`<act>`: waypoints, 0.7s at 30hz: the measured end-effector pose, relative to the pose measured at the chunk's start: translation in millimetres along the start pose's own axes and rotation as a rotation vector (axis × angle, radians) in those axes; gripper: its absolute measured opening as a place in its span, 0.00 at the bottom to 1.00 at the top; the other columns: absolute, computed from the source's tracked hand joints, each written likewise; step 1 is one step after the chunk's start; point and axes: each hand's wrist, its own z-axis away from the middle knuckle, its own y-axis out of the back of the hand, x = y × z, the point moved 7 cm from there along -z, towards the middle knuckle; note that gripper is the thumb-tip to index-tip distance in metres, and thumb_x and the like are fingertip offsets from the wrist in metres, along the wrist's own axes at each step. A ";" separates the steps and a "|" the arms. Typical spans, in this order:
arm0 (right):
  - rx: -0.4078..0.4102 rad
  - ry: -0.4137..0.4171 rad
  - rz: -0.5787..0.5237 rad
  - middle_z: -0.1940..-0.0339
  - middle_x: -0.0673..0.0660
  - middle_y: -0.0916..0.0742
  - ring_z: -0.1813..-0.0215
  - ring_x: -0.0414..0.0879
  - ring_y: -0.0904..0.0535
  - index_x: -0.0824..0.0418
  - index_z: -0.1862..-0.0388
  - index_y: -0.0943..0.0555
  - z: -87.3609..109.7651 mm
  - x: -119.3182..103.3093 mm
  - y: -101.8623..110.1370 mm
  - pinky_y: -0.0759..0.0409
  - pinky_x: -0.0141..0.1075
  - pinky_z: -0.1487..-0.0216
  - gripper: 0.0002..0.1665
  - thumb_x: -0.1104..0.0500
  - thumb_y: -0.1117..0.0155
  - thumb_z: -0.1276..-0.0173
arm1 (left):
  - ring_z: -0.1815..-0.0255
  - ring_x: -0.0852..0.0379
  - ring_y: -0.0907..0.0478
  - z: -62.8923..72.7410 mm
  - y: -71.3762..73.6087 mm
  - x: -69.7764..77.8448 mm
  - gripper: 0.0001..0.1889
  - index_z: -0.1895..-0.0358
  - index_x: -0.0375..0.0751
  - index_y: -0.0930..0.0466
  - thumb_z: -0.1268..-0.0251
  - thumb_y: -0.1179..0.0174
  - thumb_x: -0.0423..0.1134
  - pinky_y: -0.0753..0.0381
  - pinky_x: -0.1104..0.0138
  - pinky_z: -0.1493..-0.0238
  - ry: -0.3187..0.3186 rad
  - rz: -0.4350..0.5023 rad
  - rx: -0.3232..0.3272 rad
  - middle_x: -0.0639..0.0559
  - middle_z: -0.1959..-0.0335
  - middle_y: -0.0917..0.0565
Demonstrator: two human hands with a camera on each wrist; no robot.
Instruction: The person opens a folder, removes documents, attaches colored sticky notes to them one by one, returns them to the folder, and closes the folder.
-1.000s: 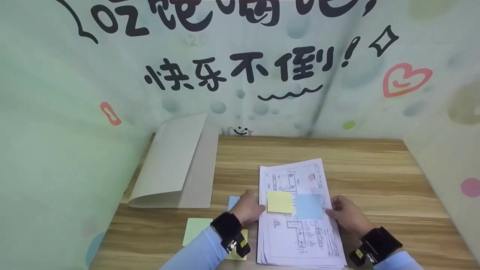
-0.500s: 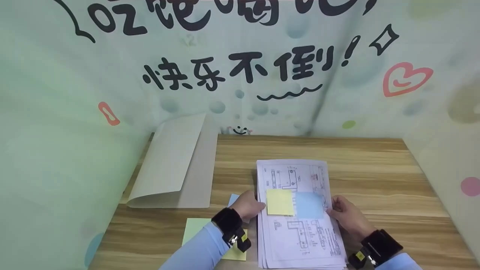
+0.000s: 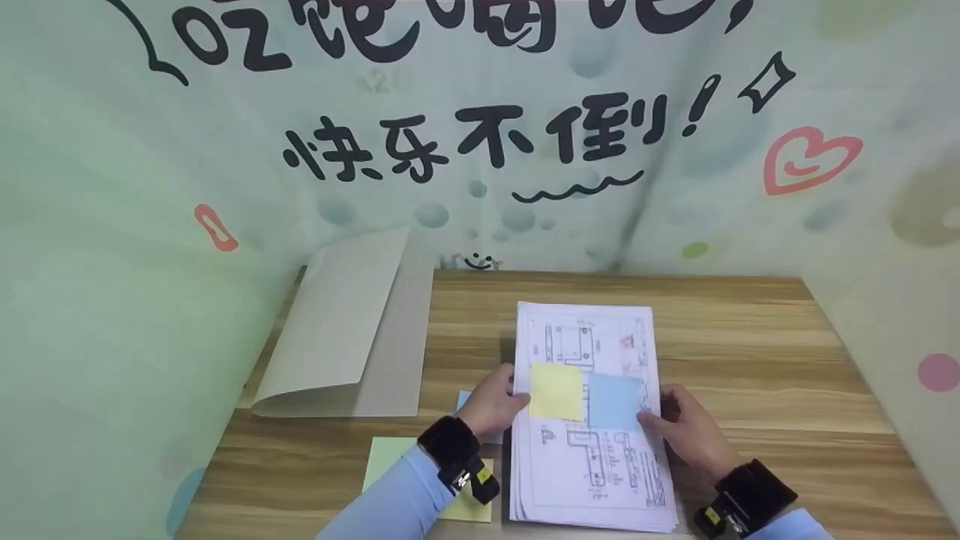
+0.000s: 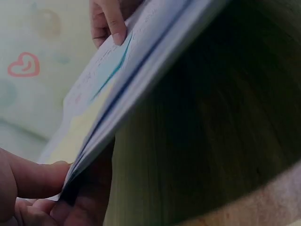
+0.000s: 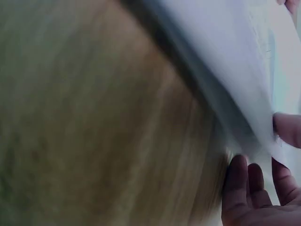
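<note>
A stack of paper sheets [image 3: 559, 480] printed with technical drawings is held between my two hands, lifted off the table. On its top sheet a yellow sticky note [image 3: 556, 391] and a blue sticky note [image 3: 613, 400] lie side by side. My left hand [image 3: 489, 405] grips the left edge; in the left wrist view its thumb [image 4: 40, 179] is on top and fingers are underneath. At the right edge, my right hand [image 3: 694, 433] pinches the stack, its thumb [image 5: 288, 128] above and fingers below, close to the blue note.
A pale folder [image 3: 330, 330] stands half open at the back left of the wooden table [image 3: 735, 330]. Green [image 3: 384, 457], yellow [image 3: 471, 508] and blue [image 3: 466, 400] sticky notes lie near my left forearm, partly covered. Printed cloth walls [image 3: 480, 225] enclose the table.
The stack has been lifted and shifted slightly away from me, and its sheets look more evenly aligned at the top edge. Both hands still hold its sides; my right thumb reaches further over the top sheet.
</note>
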 end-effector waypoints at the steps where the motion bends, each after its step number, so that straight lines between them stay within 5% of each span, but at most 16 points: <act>1: -0.006 -0.009 -0.033 0.36 0.70 0.21 0.39 0.56 0.20 0.69 0.35 0.33 -0.9 0.4 1.0 0.21 0.40 0.43 0.30 0.54 0.35 0.27 | 0.63 0.52 0.14 0.0 2.2 -0.4 0.19 0.33 0.38 0.34 0.22 0.47 0.35 0.16 0.63 0.61 0.004 0.017 -0.006 0.44 0.57 0.15; 6: -0.192 -0.023 -0.383 0.43 0.67 0.14 0.52 0.52 0.12 0.66 0.26 0.49 -3.5 -1.6 -6.1 0.13 0.40 0.51 0.41 0.54 0.37 0.24 | 0.64 0.53 0.14 0.2 6.8 -1.1 0.20 0.31 0.41 0.35 0.21 0.49 0.37 0.16 0.63 0.62 0.000 0.046 -0.028 0.46 0.57 0.14; 9: -0.345 0.002 -0.545 0.47 0.64 0.11 0.53 0.56 0.10 0.68 0.24 0.47 -1.2 -7.0 -14.0 0.12 0.47 0.50 0.38 0.59 0.40 0.23 | 0.62 0.52 0.15 0.2 7.5 -0.5 0.17 0.33 0.40 0.32 0.20 0.51 0.37 0.17 0.60 0.59 -0.040 -0.009 -0.041 0.44 0.55 0.14; 12: -0.393 0.025 -0.581 0.47 0.61 0.10 0.50 0.57 0.11 0.67 0.30 0.34 -0.1 -9.9 -14.6 0.13 0.49 0.47 0.28 0.61 0.40 0.24 | 0.50 0.47 0.16 1.5 13.8 2.1 0.16 0.36 0.38 0.28 0.18 0.55 0.37 0.18 0.55 0.46 -0.125 -0.213 -0.009 0.41 0.48 0.15; 17: -0.315 0.003 -0.550 0.47 0.56 0.10 0.50 0.55 0.11 0.59 0.33 0.29 -1.4 -6.5 1.7 0.13 0.48 0.47 0.25 0.59 0.38 0.25 | 0.34 0.43 0.24 8.3 27.9 -2.1 0.15 0.39 0.39 0.19 0.24 0.45 0.35 0.25 0.48 0.34 -0.225 -0.783 0.110 0.44 0.39 0.18; 19: -0.303 0.007 -0.553 0.46 0.55 0.10 0.49 0.54 0.11 0.56 0.30 0.31 -1.3 -5.9 9.3 0.14 0.48 0.47 0.27 0.59 0.38 0.25 | 0.37 0.44 0.24 12.8 30.7 -6.9 0.15 0.41 0.41 0.17 0.29 0.39 0.35 0.24 0.47 0.38 -0.230 -0.898 0.117 0.45 0.42 0.19; 21: -0.293 0.017 -0.565 0.46 0.53 0.10 0.49 0.53 0.11 0.54 0.29 0.32 -1.2 -6.0 16.1 0.14 0.47 0.46 0.27 0.59 0.39 0.24 | 0.40 0.46 0.24 18.4 32.0 -10.4 0.16 0.43 0.42 0.16 0.32 0.36 0.34 0.24 0.49 0.41 -0.223 -0.916 0.093 0.47 0.45 0.19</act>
